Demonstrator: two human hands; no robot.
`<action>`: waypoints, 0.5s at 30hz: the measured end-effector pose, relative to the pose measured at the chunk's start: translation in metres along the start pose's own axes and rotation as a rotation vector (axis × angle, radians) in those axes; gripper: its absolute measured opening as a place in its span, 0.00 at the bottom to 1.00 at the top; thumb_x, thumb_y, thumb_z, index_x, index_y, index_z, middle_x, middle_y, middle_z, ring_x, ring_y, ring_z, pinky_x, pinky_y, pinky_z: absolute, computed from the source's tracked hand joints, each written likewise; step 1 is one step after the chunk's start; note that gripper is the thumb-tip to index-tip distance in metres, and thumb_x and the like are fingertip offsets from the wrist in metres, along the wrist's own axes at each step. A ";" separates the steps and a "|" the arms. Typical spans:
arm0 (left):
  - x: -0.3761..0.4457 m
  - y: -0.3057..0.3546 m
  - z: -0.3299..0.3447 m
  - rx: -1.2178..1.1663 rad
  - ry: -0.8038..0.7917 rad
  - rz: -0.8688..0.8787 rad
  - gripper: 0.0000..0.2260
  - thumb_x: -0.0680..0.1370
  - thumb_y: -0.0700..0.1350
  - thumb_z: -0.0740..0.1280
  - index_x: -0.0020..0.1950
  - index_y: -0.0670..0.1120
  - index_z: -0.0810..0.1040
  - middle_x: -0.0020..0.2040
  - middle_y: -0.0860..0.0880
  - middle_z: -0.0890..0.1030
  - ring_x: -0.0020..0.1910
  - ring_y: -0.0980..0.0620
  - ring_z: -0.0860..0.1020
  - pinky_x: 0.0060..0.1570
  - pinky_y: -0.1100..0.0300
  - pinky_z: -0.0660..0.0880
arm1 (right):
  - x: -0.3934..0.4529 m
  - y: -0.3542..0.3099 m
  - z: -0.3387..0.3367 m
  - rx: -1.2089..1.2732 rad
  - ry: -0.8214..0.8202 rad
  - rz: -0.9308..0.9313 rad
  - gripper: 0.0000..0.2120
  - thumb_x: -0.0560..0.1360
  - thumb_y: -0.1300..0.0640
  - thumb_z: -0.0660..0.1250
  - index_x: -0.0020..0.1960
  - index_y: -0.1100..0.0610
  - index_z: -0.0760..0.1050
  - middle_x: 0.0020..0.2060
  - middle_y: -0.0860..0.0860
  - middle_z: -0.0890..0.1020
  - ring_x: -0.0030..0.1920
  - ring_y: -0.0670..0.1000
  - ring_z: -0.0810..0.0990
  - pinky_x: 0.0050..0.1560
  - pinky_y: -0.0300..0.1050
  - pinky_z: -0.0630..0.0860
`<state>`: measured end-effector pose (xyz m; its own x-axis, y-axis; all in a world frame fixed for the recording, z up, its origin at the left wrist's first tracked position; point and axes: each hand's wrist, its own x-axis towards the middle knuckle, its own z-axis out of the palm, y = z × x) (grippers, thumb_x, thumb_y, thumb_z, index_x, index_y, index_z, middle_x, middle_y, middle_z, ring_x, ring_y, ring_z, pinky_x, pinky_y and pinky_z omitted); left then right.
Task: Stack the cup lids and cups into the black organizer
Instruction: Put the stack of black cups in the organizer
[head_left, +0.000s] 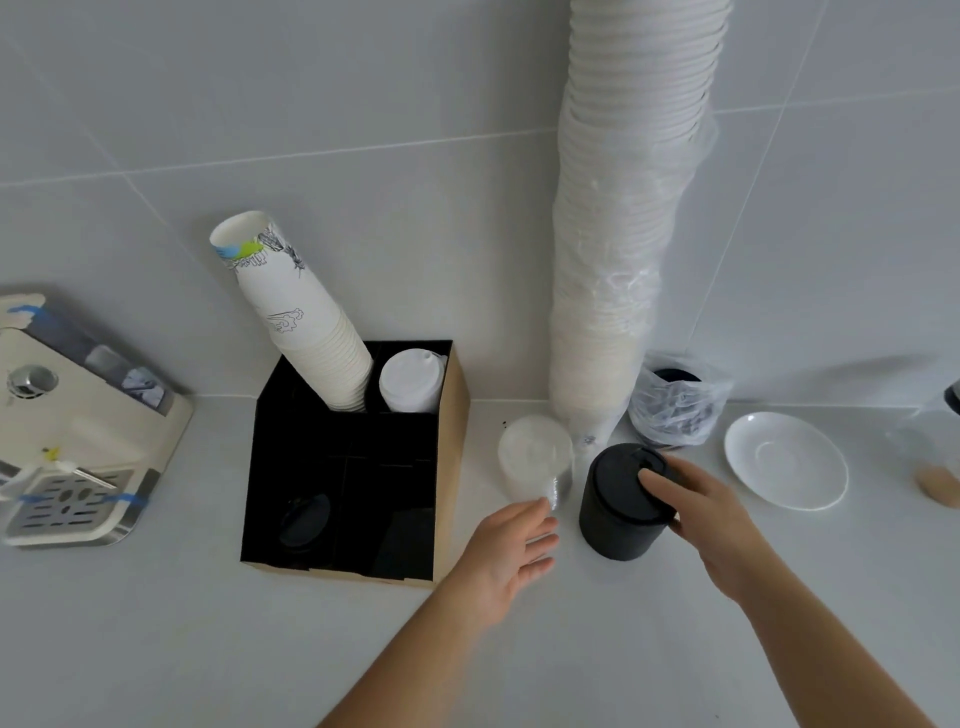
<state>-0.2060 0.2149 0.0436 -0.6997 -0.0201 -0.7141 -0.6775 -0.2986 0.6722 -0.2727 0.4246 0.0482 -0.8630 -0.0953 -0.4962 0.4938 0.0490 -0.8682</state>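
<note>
Right hand (691, 512) grips the black lid stack (621, 501) on the table (156, 649); left hand (511, 545), fingers spread, reaches the clear lids (535, 457). The black organizer (452, 415) already holds paper cups (306, 322), white lids (413, 379) and a black lid (305, 519); two stacks apparently remain outside.

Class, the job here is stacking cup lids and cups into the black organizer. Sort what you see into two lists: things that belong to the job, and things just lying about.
Belongs to the job:
black organizer
paper cup stack
white lids
black lid stack
clear lid stack
tall sleeve of white lids

Just lying about:
white saucer
coffee machine
bag of dark items
</note>
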 end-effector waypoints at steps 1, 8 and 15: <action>0.005 -0.001 0.004 0.016 -0.009 -0.008 0.14 0.77 0.52 0.68 0.61 0.48 0.77 0.58 0.50 0.80 0.58 0.52 0.79 0.64 0.51 0.75 | 0.001 -0.001 0.001 0.019 -0.008 0.007 0.11 0.76 0.58 0.71 0.58 0.52 0.81 0.53 0.49 0.86 0.53 0.47 0.83 0.57 0.46 0.75; 0.036 -0.007 0.030 0.049 -0.010 -0.133 0.09 0.77 0.55 0.65 0.50 0.50 0.75 0.50 0.50 0.75 0.53 0.53 0.75 0.64 0.56 0.72 | 0.005 0.000 -0.006 0.102 -0.035 0.012 0.08 0.78 0.61 0.68 0.56 0.55 0.82 0.46 0.47 0.88 0.40 0.39 0.85 0.47 0.42 0.76; 0.044 -0.010 0.046 0.012 0.003 -0.177 0.27 0.80 0.59 0.58 0.73 0.44 0.67 0.74 0.45 0.70 0.73 0.49 0.68 0.68 0.52 0.67 | 0.008 0.003 -0.010 0.104 -0.054 0.021 0.10 0.78 0.61 0.68 0.58 0.55 0.81 0.48 0.47 0.87 0.41 0.38 0.85 0.47 0.40 0.76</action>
<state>-0.2401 0.2611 0.0143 -0.5685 0.0295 -0.8221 -0.7928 -0.2867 0.5379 -0.2797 0.4344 0.0417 -0.8470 -0.1485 -0.5105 0.5221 -0.0514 -0.8513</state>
